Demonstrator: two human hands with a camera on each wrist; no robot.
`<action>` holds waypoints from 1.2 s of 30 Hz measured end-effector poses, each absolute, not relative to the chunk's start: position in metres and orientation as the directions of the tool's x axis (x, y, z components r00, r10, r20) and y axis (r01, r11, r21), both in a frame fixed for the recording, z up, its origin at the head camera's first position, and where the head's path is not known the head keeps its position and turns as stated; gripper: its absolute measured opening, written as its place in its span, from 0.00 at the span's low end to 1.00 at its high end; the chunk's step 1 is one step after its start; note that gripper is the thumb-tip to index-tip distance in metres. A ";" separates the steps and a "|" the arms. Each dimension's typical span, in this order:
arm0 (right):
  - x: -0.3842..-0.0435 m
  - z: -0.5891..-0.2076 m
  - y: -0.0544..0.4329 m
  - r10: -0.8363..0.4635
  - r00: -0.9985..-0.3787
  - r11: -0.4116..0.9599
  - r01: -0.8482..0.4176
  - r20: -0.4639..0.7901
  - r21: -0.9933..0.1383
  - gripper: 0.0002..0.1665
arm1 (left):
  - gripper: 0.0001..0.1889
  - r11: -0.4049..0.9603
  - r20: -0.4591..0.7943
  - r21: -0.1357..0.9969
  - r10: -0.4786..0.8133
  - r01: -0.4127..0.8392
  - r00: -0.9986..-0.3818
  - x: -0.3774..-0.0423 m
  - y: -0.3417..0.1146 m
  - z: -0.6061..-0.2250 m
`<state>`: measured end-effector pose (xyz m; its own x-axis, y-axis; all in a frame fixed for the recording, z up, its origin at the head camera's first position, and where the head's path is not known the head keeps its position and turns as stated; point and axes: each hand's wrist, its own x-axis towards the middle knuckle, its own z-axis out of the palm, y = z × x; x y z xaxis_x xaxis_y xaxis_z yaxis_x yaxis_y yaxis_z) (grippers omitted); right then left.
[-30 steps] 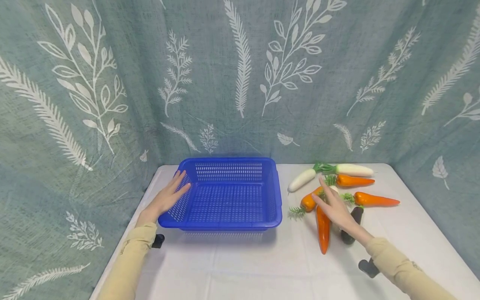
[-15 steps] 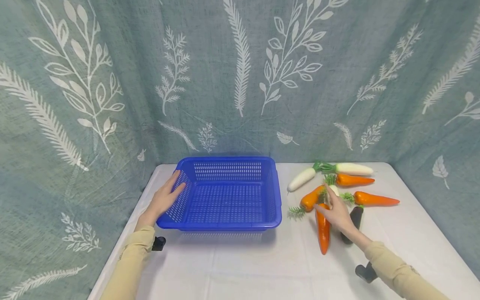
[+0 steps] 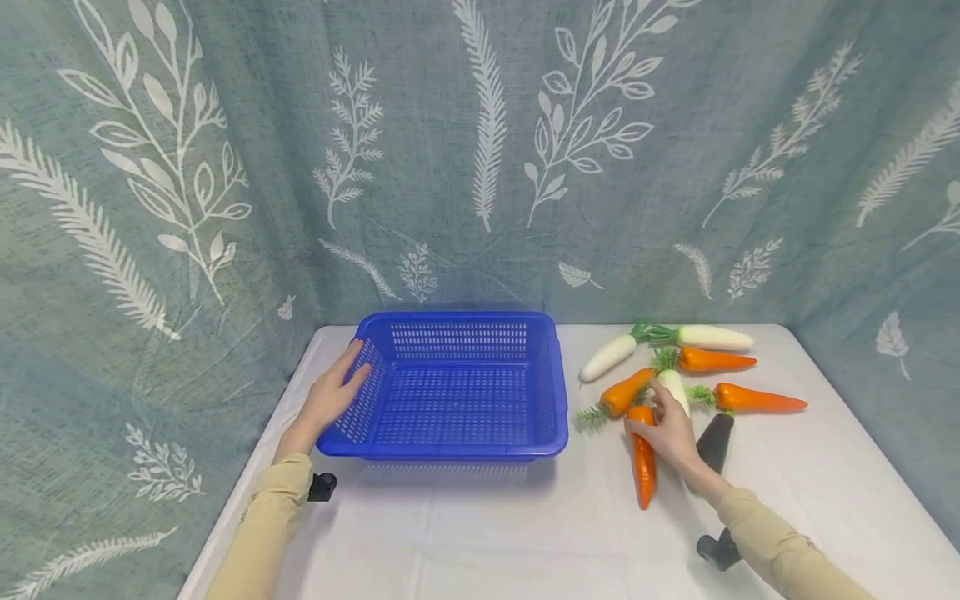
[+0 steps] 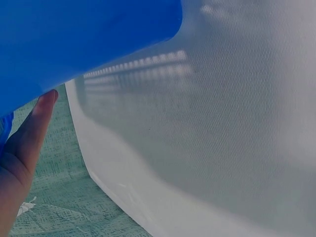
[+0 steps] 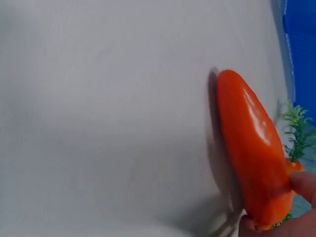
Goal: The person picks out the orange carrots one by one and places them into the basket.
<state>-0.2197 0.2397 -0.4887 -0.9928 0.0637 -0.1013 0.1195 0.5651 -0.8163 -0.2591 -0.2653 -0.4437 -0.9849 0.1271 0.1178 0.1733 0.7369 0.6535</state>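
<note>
The right hand (image 3: 670, 435) pinches the near glossy, tapering carrot (image 3: 644, 468) — left hand (image 3: 330, 400), thumb and fingers apart, at the slotted basket (image 3: 442, 451).

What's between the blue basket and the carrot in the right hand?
Head view: another carrot, leaves toward the basket, by the far end of the held carrot; lower down, bare white cloth.

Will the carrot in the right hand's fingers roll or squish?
The carrot might roll, since it's rounded and tapered. It probably won't squish: no sag shows. Being shiny, it may slip in the right hand.
</note>
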 end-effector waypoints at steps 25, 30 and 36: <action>-0.218 -0.501 0.237 0.081 -0.994 0.493 0.101 -0.069 -0.864 0.24 | 0.30 0.719 0.110 0.680 0.089 0.140 -0.990 -0.256 -0.265 -0.442; -0.219 -0.502 0.238 0.089 -0.992 0.480 0.119 -0.087 -0.869 0.25 | 0.29 0.718 0.113 0.682 0.084 0.139 -0.990 -0.258 -0.266 -0.445; -0.220 -0.503 0.238 0.094 -0.990 0.470 0.138 -0.105 -0.872 0.25 | 0.28 0.712 0.114 0.688 0.086 0.141 -0.990 -0.257 -0.267 -0.444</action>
